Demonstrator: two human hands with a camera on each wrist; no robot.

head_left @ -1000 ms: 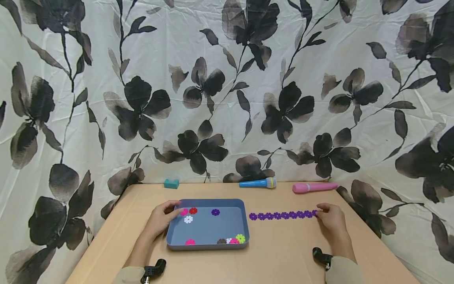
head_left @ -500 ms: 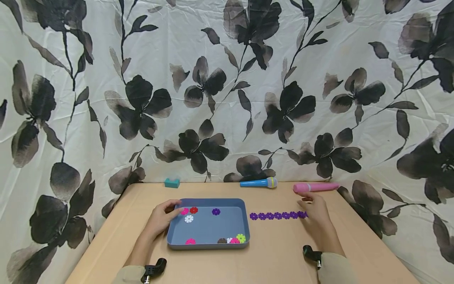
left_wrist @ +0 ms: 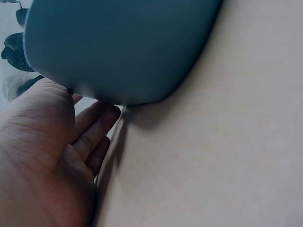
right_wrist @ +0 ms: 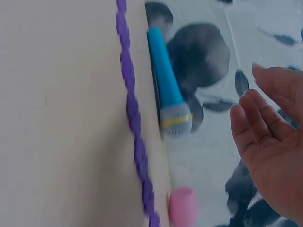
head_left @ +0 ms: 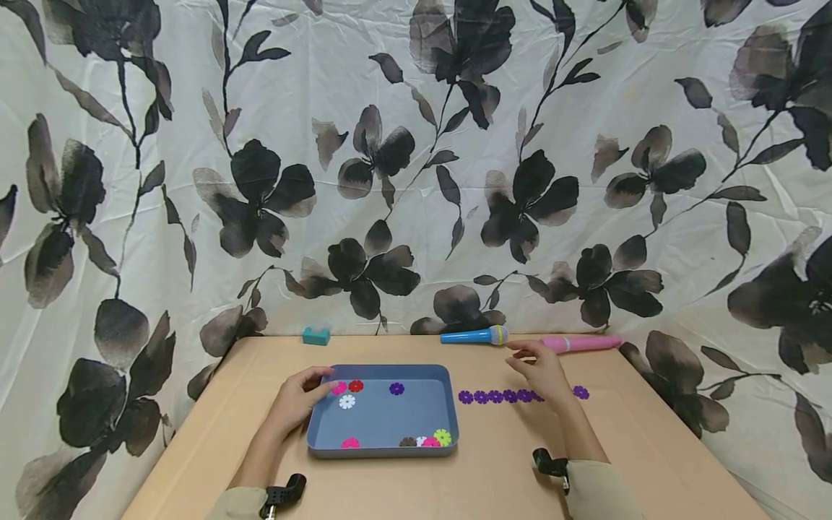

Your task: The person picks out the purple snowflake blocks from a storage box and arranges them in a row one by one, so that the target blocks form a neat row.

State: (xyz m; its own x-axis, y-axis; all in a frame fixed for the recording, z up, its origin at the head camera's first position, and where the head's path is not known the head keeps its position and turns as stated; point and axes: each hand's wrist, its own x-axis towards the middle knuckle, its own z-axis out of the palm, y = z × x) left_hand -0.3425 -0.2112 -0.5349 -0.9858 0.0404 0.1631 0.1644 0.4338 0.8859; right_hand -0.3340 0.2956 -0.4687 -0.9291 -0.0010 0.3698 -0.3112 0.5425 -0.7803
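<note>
My left hand (head_left: 295, 399) holds the blue-grey tray (head_left: 383, 453) by its left rim. Its thumb lies over the rim; in the left wrist view the fingers (left_wrist: 94, 130) show past the tray wall. Inside the tray lie several flower-shaped discs, among them a red disc (head_left: 355, 386), a white disc (head_left: 347, 401), a purple disc (head_left: 396, 388) and a lime disc (head_left: 443, 437). To the right of the tray runs a row of purple flower discs (head_left: 495, 396). My right hand (head_left: 542, 370) hovers over that row, holding nothing, and hides part of it.
Along the back edge of the table (head_left: 390, 491) lie a teal block (head_left: 315, 336), a blue toy microphone (head_left: 471, 336) and a pink one (head_left: 585, 343), partly behind my right hand. A floral cloth (head_left: 455, 217) hangs behind the table.
My right hand has come away from the right end of the purple row and moved left above it, uncovering that end. The left hand stays on the tray.
</note>
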